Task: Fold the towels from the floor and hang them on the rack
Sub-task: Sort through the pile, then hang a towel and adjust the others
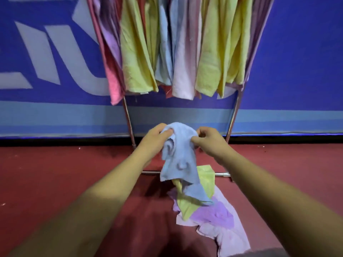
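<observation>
Both the left hand [156,138] and the right hand [207,139] pinch the bunched top of a light-blue towel [179,158], lifting it off the floor pile [209,212], likely to find an edge for folding before the rack [233,117].

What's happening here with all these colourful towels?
A person faces a metal rack hung with many hanging towels. Both the left hand and the right hand grip a crumpled blue towel, held up in front of the rack and not yet folded. Below it a small pile lies on the red floor: a yellow towel, a purple towel and a pale lilac towel.
</observation>
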The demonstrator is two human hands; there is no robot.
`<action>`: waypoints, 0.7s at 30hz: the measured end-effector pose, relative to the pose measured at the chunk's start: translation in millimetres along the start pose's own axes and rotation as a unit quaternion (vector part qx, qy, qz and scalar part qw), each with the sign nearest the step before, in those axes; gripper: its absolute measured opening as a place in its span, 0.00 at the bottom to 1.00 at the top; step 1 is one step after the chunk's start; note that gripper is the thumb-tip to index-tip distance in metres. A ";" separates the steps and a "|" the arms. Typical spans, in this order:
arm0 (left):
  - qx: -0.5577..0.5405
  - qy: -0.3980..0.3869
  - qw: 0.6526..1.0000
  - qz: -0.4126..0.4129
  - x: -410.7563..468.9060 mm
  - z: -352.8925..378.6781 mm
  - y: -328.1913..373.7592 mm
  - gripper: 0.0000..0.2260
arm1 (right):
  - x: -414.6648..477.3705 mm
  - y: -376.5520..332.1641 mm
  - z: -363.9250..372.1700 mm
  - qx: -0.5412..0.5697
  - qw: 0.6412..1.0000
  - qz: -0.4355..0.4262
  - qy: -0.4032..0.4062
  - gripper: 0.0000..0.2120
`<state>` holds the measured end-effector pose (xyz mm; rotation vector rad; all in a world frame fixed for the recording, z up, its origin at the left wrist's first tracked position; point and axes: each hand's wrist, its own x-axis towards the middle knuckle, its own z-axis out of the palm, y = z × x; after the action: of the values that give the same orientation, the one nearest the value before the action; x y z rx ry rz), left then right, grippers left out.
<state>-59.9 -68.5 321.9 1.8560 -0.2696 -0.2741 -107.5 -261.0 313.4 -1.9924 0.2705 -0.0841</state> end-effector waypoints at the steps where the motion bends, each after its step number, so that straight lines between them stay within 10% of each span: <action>1: -0.027 0.006 1.000 0.001 -11.3 -7.8 12.2 0.09 | -10.1 -17.8 -3.3 0.021 1.000 -0.011 0.011 0.02; 10: -0.250 0.025 0.967 -0.041 -75.9 -26.5 36.3 0.05 | -73.1 -36.8 18.0 0.103 0.993 -0.018 0.059 0.01; 17: -0.340 -0.036 0.936 -0.084 -83.6 -33.0 34.1 0.07 | -85.9 -40.4 41.4 0.187 0.967 -0.063 -0.162 0.11; 21: -0.295 -0.082 0.949 -0.073 -84.4 -50.0 32.5 0.17 | -83.9 -39.3 45.0 0.156 0.980 -0.093 -0.081 0.02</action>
<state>-125.2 -5.9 371.9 1.2616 -0.1408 -0.5496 -174.9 -186.3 335.0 -1.6953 -0.0341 -0.0783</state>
